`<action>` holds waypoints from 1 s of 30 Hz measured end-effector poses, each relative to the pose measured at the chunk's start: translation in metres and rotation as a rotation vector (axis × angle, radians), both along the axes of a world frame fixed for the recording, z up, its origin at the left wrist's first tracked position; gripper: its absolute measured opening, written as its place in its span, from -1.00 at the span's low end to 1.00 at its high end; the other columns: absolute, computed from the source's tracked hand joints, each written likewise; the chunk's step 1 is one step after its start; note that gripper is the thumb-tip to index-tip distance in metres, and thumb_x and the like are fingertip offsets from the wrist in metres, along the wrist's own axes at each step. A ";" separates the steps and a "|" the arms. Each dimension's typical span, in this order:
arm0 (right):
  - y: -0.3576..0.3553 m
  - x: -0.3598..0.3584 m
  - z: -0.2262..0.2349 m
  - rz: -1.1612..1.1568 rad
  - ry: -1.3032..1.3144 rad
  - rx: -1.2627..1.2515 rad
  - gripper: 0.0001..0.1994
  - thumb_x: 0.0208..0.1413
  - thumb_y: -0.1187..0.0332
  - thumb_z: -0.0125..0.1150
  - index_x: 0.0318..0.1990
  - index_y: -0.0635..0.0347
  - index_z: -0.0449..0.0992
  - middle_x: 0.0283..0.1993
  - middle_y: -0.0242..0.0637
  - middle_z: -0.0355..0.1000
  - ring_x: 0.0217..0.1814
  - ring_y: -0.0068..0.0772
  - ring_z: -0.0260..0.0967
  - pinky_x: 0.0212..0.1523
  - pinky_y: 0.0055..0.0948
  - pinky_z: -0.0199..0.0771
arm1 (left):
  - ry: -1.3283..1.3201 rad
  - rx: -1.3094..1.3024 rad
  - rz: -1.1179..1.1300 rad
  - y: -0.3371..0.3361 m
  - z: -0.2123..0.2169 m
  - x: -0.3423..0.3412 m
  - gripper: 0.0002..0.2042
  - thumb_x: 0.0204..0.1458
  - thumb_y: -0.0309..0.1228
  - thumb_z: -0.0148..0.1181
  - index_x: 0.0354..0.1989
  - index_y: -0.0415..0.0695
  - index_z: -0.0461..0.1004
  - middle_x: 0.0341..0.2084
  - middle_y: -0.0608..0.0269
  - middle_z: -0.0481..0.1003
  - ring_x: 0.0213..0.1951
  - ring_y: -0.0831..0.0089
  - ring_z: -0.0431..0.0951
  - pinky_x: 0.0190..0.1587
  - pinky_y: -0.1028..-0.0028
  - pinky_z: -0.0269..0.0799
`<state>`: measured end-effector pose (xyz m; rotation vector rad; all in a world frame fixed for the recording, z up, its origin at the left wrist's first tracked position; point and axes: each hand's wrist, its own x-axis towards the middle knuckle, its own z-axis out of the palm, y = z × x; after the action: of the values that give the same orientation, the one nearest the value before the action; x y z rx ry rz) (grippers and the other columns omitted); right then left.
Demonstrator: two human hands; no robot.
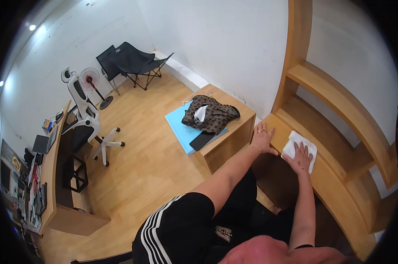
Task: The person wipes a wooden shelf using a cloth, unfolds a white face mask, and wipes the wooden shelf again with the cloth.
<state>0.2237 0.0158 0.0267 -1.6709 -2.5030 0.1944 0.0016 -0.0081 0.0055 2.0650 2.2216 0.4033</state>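
My right hand (300, 159) lies with its fingers spread on a white cloth (294, 139), pressing it against a curved wooden desktop (325, 179). The cloth is partly bunched and sticks out past the fingertips and on both sides of the hand. Further left, my left hand (264, 140) rests palm down near the end of the same wooden surface, its fingers apart and nothing in it. A ring and a bracelet show on that hand. Behind the desktop rises a wooden shelf unit (335, 90) with curved boards.
A low wooden cabinet (240, 125) beside my left hand bears a patterned brown bag (216, 115), a light-blue folder (178, 125) and a dark flat case (202, 141). Across the floor stand a white office chair (90, 121), a fan (90, 79), black folding chairs (135, 61) and a cluttered desk (54, 176).
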 end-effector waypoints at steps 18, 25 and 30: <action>-0.055 0.329 -0.031 -0.133 0.075 0.136 -0.11 -0.01 -0.13 0.21 0.38 0.24 0.11 0.45 -0.07 0.07 0.51 0.04 -0.09 0.43 0.01 -0.19 | 0.005 -0.007 -0.001 0.000 0.000 -0.006 0.25 -0.45 0.40 0.35 0.45 -0.03 -0.01 0.38 -0.43 -0.15 0.42 -0.30 -0.25 0.40 -0.07 -0.32; -0.052 0.396 -0.036 -0.611 -0.013 0.083 -0.13 0.08 -0.21 0.08 0.40 0.22 0.08 0.46 -0.06 0.04 0.52 0.02 -0.11 0.41 0.04 -0.09 | 0.012 0.007 -0.005 0.000 -0.003 -0.004 0.24 -0.45 0.41 0.33 0.44 -0.04 0.00 0.37 -0.44 -0.12 0.42 -0.31 -0.24 0.39 -0.09 -0.31; -0.049 0.340 -0.035 -0.873 -0.065 0.042 -0.11 0.08 -0.31 0.01 0.42 0.12 0.07 0.49 -0.10 0.00 0.54 -0.03 -0.15 0.40 0.15 -0.13 | 0.048 0.002 -0.001 0.002 0.001 -0.002 0.24 -0.45 0.43 0.31 0.43 -0.04 0.02 0.36 -0.44 -0.10 0.41 -0.31 -0.21 0.38 -0.10 -0.30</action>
<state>0.5639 -0.0336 -0.0081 -2.5638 -1.5642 -0.0075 0.0001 -0.0063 0.0060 2.0985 2.2476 0.3597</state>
